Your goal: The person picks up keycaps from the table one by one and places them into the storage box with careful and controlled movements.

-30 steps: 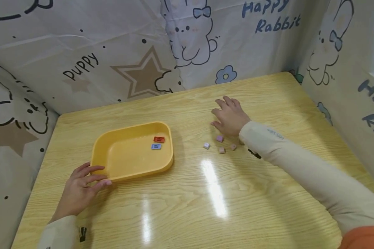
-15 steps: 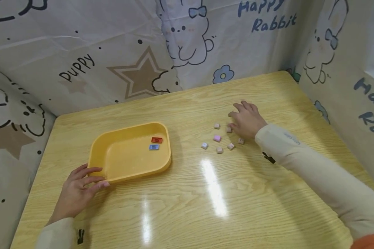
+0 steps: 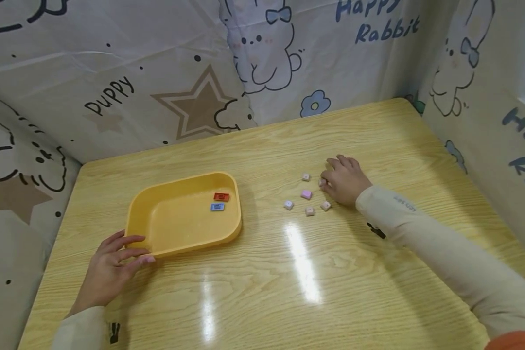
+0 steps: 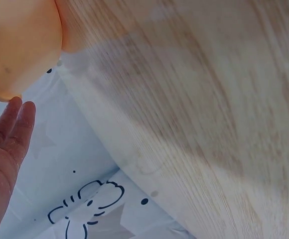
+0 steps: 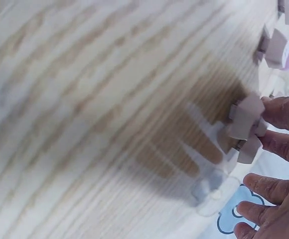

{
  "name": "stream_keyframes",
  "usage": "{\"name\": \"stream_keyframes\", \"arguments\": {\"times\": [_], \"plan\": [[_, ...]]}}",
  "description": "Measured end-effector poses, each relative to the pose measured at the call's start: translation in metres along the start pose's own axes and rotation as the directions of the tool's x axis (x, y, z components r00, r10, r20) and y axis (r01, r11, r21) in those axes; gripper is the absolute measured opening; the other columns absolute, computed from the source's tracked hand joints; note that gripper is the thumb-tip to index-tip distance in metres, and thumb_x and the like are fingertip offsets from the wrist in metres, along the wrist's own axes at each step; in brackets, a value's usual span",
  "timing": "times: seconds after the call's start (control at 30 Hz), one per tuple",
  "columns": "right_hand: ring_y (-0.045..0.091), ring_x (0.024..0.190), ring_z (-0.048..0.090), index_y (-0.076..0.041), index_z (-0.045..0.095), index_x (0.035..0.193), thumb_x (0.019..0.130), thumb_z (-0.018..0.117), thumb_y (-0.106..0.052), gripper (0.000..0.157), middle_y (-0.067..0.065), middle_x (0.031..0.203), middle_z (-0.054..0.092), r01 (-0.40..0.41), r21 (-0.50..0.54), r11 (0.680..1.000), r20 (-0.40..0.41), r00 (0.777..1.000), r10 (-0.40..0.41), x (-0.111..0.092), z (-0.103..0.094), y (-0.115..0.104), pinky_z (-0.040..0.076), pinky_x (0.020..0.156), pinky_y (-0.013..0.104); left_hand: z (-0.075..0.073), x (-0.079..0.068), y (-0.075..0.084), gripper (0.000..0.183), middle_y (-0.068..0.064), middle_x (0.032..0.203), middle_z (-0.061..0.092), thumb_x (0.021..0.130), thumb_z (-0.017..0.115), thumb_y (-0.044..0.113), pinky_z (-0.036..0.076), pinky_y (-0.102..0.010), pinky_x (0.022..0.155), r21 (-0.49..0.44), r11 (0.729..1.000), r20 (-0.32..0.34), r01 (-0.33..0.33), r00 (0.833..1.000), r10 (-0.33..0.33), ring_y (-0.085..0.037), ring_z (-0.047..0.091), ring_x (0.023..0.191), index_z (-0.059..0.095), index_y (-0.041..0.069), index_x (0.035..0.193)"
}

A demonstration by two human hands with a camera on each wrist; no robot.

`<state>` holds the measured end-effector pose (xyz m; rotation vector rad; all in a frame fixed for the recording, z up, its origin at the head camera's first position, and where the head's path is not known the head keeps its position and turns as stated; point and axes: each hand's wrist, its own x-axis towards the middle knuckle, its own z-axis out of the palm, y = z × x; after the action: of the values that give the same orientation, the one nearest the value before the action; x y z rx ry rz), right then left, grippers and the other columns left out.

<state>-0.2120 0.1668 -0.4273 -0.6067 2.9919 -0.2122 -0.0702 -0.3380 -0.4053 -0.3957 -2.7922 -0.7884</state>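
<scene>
My left hand (image 3: 109, 267) holds the near left corner of a yellow plastic tray (image 3: 183, 247), its thumb along the outside and other fingers over the rim. In the left wrist view, two fingertips (image 4: 26, 110) meet the tray's edge. Inside the tray lie a small red printed piece (image 3: 221, 197) and a blue one (image 3: 217, 207). My right hand (image 3: 344, 182) is low over the table, thumb and index fingertips right at a pale keycap (image 3: 322, 182), the other fingers spread. A closer keycap (image 5: 247, 114) overlaps these fingertips in the right wrist view and is hidden by the hand from above.
Left of the right hand stand a purple keycap (image 3: 306, 194), a whitish keycap (image 3: 288, 205) and several beige keycaps (image 3: 309, 211). The wooden table (image 3: 245, 291) is bordered by patterned cloth walls (image 3: 280, 63) at the back and sides.
My right hand has moved right and toward me, uncovering several keycaps, then lowered its fingertips to one of them. My left hand and the tray stay in place.
</scene>
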Motion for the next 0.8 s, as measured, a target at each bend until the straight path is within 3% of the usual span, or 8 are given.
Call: {"name": "stream_keyframes", "arguments": {"times": [0.53, 0.8], "plan": [[0.046, 0.136, 0.036, -0.010, 0.069, 0.109, 0.096, 0.057, -0.028, 0.025, 0.022, 0.141, 0.048, 0.015, -0.014, 1.000, -0.007, 1.000, -0.015, -0.001, -0.003, -0.005, 0.029, 0.114, 0.062, 0.001, -0.001, -0.002, 0.011, -0.017, 0.106, 0.069, 0.068, 0.083, 0.013, 0.035, -0.063, 0.100, 0.033, 0.999, -0.018, -0.039, 0.999, 0.040, -0.048, 0.049, 0.117, 0.075, 0.009, 0.076], [0.046, 0.137, 0.035, -0.009, 0.068, 0.109, 0.095, 0.058, -0.023, 0.022, 0.023, 0.141, 0.047, 0.034, -0.008, 0.999, -0.014, 0.999, -0.034, 0.004, -0.015, -0.013, 0.028, 0.114, 0.062, 0.001, 0.000, -0.002, 0.012, -0.016, 0.106, 0.069, 0.068, 0.083, 0.014, 0.036, -0.063, 0.100, 0.057, 0.997, -0.012, -0.046, 0.999, 0.047, -0.047, 0.050, 0.117, 0.075, 0.009, 0.077]]}}
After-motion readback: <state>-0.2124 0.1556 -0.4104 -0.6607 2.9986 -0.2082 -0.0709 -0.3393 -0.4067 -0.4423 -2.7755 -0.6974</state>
